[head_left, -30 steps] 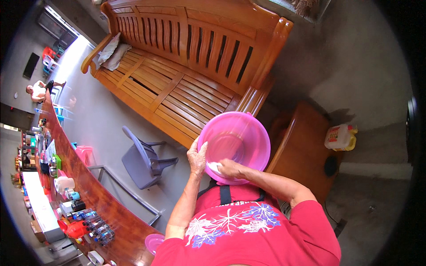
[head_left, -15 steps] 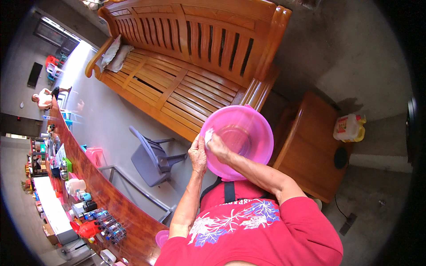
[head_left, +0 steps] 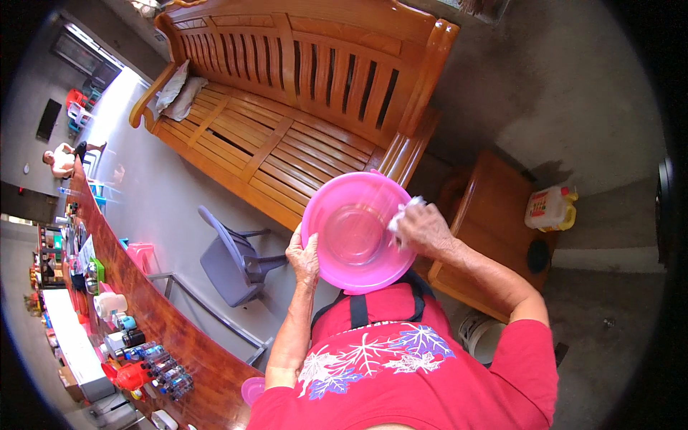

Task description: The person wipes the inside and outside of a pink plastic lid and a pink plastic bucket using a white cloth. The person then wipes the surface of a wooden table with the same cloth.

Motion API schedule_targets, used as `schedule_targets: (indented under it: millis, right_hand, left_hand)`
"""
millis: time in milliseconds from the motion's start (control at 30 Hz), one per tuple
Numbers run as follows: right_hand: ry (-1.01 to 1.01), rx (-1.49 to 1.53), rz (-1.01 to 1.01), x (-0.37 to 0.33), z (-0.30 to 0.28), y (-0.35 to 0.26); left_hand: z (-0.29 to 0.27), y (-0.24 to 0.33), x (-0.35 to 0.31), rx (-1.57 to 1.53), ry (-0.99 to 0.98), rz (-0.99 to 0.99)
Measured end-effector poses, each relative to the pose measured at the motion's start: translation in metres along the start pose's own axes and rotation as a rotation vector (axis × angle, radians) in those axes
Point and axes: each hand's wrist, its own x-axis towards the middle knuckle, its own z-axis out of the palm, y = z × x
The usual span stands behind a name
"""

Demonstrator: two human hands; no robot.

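Observation:
A round pink plastic basin (head_left: pixel 351 233) is held in front of my body, its inside turned up toward me. My left hand (head_left: pixel 304 259) grips its left rim, thumb over the edge. My right hand (head_left: pixel 426 231) is closed on a crumpled white cloth (head_left: pixel 403 212) at the right inner wall of the basin. Part of the cloth is hidden under the fingers. The forearms reach up from the red sleeves at either side.
Beyond the basin stands a long wooden bench (head_left: pixel 265 136). A grey plastic chair (head_left: pixel 233 261) is to the left, near a curved wooden counter (head_left: pixel 208 351) bearing several bottles. At right, a wooden cabinet (head_left: pixel 487 229) carries a plastic jug (head_left: pixel 550 208). A person (head_left: pixel 61 159) sits far left.
My right hand has carried the cloth from the basin's left rim across to its right side. The left hand keeps its grip on the rim, and the basin has shifted slightly left.

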Motion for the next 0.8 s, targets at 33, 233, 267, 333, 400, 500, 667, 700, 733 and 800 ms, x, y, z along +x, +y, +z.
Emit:
schedule_targets:
  millis: [33,233,267,333,400,500,667,700,733,800]
  right_hand:
    - [0.276,-0.133,-0.059,0.007,0.004,0.012]
    - [0.510,0.439,0.526,0.024,0.054,0.016]
    - [0.497,0.530,0.562,0.021,0.058,0.015]
    - [0.415,0.718,0.689,0.009,0.064,0.015]
    - [0.222,1.096,0.885,-0.007,0.045,0.020]
    - [0.361,1.091,0.915,-0.024,0.049,0.030]
    - [0.649,0.441,0.203,0.029,-0.053,-0.027]
    - [0.660,0.386,0.099,0.041,-0.062,-0.043]
    - [0.595,0.371,0.026,0.048,-0.063,-0.058]
    - [0.483,0.352,-0.109,0.058,-0.060,-0.076]
  left_hand:
    - [0.001,0.000,0.001,0.005,-0.007,-0.002]
    - [0.006,-0.001,0.000,-0.002,0.034,-0.007]
    - [0.005,-0.001,0.001,-0.005,0.049,0.012]
    - [0.003,-0.001,-0.001,0.024,0.046,0.033]
    - [0.007,0.006,-0.003,0.050,0.026,0.053]
    - [0.019,0.028,-0.004,0.076,-0.074,0.094]
    - [0.027,0.050,-0.008,0.532,-0.251,0.400]
    - [0.032,0.060,-0.012,0.633,-0.274,0.470]
    - [0.027,0.050,-0.013,0.672,-0.314,0.478]
    - [0.025,0.048,-0.022,0.788,-0.305,0.446]
